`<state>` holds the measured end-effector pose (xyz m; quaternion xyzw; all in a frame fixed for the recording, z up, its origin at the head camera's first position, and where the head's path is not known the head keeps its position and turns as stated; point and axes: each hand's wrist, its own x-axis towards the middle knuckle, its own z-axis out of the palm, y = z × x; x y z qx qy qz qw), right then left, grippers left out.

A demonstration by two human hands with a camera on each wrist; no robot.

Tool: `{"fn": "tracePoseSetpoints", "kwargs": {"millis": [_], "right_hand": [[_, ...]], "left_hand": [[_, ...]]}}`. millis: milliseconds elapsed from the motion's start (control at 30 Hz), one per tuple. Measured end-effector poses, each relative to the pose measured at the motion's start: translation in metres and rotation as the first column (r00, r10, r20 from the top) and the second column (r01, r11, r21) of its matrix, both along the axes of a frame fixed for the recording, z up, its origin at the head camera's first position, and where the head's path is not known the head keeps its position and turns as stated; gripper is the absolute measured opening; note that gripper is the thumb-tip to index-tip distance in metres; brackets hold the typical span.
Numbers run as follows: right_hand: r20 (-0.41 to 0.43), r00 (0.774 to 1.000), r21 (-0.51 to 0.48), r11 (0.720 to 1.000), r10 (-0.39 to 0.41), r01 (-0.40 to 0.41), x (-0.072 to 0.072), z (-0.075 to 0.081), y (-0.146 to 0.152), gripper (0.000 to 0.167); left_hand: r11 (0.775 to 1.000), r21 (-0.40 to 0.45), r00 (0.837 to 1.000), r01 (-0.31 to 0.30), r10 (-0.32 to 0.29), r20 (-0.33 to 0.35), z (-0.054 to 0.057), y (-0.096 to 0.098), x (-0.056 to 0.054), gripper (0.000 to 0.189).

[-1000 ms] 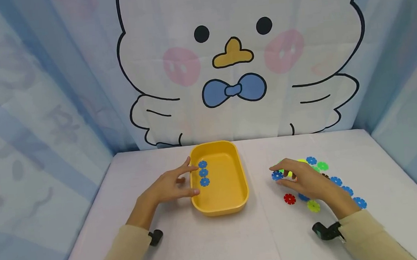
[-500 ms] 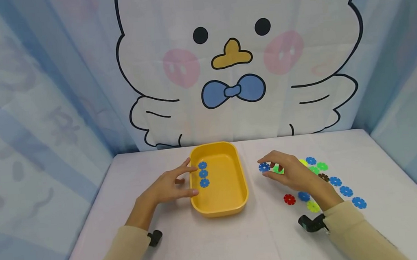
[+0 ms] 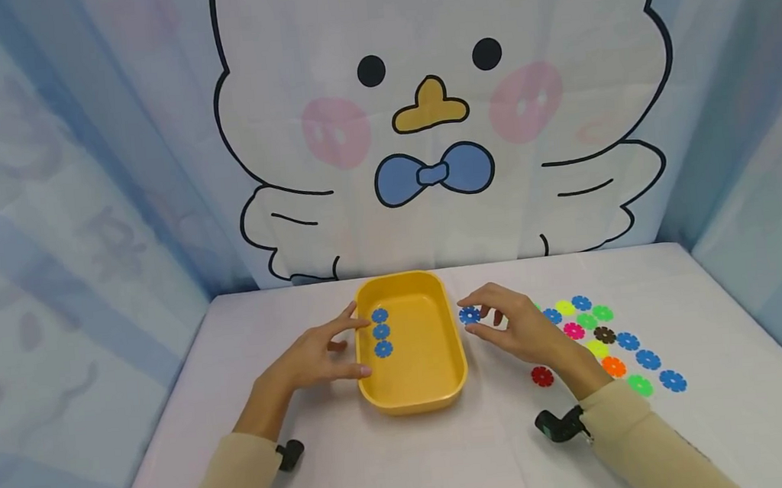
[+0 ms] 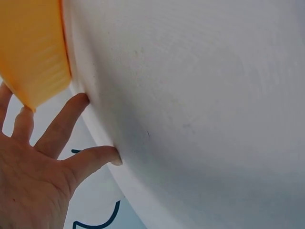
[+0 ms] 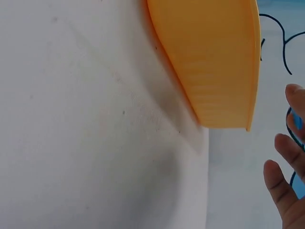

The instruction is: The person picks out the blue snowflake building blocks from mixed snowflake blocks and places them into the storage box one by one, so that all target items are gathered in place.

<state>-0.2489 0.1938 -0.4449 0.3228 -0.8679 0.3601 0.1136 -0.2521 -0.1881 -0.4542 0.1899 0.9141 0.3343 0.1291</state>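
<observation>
A yellow tray (image 3: 422, 356) stands on the table, with three blue notched discs (image 3: 381, 331), flower-shaped, in a column along its inner left side. My left hand (image 3: 310, 355) rests with spread fingers against the tray's left rim; the left wrist view shows those fingers (image 4: 62, 126) beside the tray wall. Just right of the tray, my right hand (image 3: 518, 330) pinches another blue notched disc (image 3: 469, 315) between thumb and fingertips. At the edge of the right wrist view, a sliver of that disc (image 5: 297, 119) shows among the fingers.
Loose notched discs in several colours lie on the right of the table, including a red disc (image 3: 542, 376), an orange disc (image 3: 614, 367) and a brown disc (image 3: 604, 334). My right forearm reaches over them. A curtain with a cartoon bird (image 3: 439, 225) hangs behind the table.
My right hand has moved left from the loose discs to the tray's right side, carrying the blue notched disc. More loose discs are uncovered. My left hand stays at the tray.
</observation>
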Motion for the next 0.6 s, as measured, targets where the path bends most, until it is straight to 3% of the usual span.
{"fn": "tracePoseSetpoints", "kwargs": {"millis": [600], "right_hand": [[0.095,0.985,-0.049,0.989,0.145,-0.140,-0.012,0.011,-0.042,0.045]], "left_hand": [[1.000,-0.004,0.999,-0.023,0.023,0.046,0.004,0.002,0.002,0.077]]}}
